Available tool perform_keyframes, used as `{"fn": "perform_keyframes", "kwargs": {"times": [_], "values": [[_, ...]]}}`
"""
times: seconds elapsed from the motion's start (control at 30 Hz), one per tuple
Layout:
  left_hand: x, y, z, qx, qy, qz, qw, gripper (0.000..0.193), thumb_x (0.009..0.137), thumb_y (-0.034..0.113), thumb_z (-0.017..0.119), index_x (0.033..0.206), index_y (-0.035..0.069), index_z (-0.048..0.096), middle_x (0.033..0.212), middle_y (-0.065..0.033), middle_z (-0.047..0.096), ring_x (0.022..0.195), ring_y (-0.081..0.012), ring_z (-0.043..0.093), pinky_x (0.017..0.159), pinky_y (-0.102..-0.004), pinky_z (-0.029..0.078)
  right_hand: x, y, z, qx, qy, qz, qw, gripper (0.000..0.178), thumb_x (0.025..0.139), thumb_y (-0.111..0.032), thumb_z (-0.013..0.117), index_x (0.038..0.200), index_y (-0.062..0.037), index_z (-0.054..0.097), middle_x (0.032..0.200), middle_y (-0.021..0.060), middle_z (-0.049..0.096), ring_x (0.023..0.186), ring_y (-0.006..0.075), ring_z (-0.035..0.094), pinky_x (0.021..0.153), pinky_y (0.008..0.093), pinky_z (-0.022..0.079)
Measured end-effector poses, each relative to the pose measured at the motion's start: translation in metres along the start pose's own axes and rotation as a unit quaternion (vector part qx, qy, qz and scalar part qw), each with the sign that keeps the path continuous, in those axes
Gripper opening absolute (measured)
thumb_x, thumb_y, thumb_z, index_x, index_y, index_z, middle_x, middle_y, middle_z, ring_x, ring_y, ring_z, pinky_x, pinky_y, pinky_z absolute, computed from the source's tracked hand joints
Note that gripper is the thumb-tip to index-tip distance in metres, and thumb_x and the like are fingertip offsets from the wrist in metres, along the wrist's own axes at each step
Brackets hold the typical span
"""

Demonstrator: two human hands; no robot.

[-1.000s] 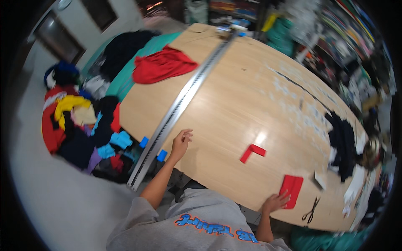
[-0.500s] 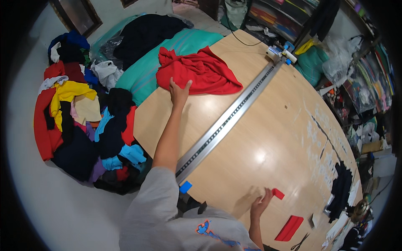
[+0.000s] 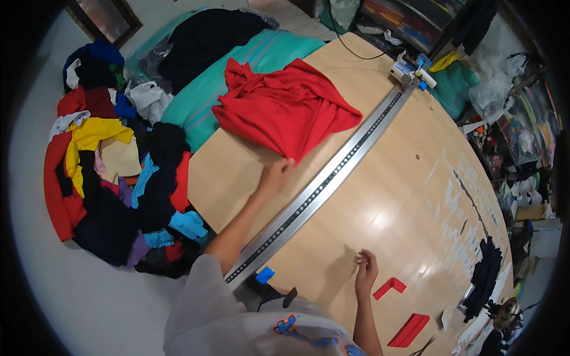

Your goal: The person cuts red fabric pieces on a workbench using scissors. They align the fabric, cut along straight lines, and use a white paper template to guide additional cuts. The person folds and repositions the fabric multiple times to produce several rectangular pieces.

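A rumpled red cloth (image 3: 285,107) lies on the far left part of the table. My left hand (image 3: 276,177) pinches its near corner and holds it drawn out toward me. My right hand (image 3: 366,270) hovers over the near part of the table with nothing in it, fingers loosely bent and apart. Beside it lies a small bent red fabric strip (image 3: 392,286). Closer to the table's edge is a folded red fabric piece (image 3: 408,330), next to dark scissors (image 3: 423,347).
A long metal rail (image 3: 332,172) crosses the table diagonally, with a white and blue device (image 3: 414,72) at its far end. Mixed garments (image 3: 113,178) are heaped at the left, beside a green sack (image 3: 202,101). Dark fabric (image 3: 484,279) lies along the right edge.
My left hand has moved nearer and pulled a corner of the red cloth toward me, spreading it. My right hand has let go of the small red strip, which lies on the table.
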State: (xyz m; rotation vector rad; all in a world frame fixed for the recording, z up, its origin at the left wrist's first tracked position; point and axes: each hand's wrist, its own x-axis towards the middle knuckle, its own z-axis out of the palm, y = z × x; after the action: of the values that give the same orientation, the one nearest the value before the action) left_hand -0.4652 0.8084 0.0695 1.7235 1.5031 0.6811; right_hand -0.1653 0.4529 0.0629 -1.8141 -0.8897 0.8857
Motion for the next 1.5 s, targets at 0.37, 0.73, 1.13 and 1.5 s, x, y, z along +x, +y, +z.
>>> {"fn": "perform_keyframes", "kwargs": {"times": [0.37,0.73,1.13,1.5], "values": [[-0.272,0.174,0.156,-0.262,-0.325,0.322,0.850,0.025,0.108,0.027,0.069,0.106,0.003,0.078,0.096,-0.0181,0.076,0.093,-0.0311,0.076,0.088,-0.0444,0.058,0.042,-0.100,-0.004,0.245,-0.156,0.201,0.936,0.066,0.112,-0.046,0.061,0.158,0.0011,0.051,0.149,0.0164,0.064,0.136,0.0272,0.063,0.114,0.0417,0.052],[-0.222,0.016,0.032,0.034,0.328,-0.015,0.944,0.052,0.103,0.034,0.076,0.140,0.000,0.063,0.134,-0.0222,0.066,0.128,-0.0437,0.059,0.113,-0.0545,0.046,-0.062,-0.051,-0.148,0.297,0.133,0.155,0.933,0.044,0.104,-0.015,0.067,0.145,-0.0005,0.060,0.141,0.0154,0.071,0.128,0.0289,0.071,0.110,0.0424,0.058],[-0.224,0.075,0.146,0.151,0.001,-0.048,0.987,0.065,0.096,0.046,0.082,0.135,0.000,0.060,0.119,-0.0233,0.075,0.116,-0.0474,0.068,0.102,-0.0548,0.055,-0.093,-0.008,-0.101,-0.204,0.002,-0.057,0.977,0.029,0.113,-0.018,0.063,0.137,-0.0041,0.070,0.123,0.0178,0.074,0.113,0.0298,0.073,0.097,0.0423,0.056],[-0.328,0.325,0.159,-0.157,-0.337,0.375,0.850,0.044,0.092,0.020,0.075,0.125,0.004,0.051,0.082,-0.0261,0.074,0.080,-0.0509,0.075,0.070,-0.0634,0.058,-0.130,0.008,-0.108,-0.121,0.219,-0.140,0.958,0.057,0.111,-0.028,0.070,0.154,0.0052,0.056,0.159,0.0229,0.058,0.146,0.0321,0.059,0.126,0.0464,0.043]]}}
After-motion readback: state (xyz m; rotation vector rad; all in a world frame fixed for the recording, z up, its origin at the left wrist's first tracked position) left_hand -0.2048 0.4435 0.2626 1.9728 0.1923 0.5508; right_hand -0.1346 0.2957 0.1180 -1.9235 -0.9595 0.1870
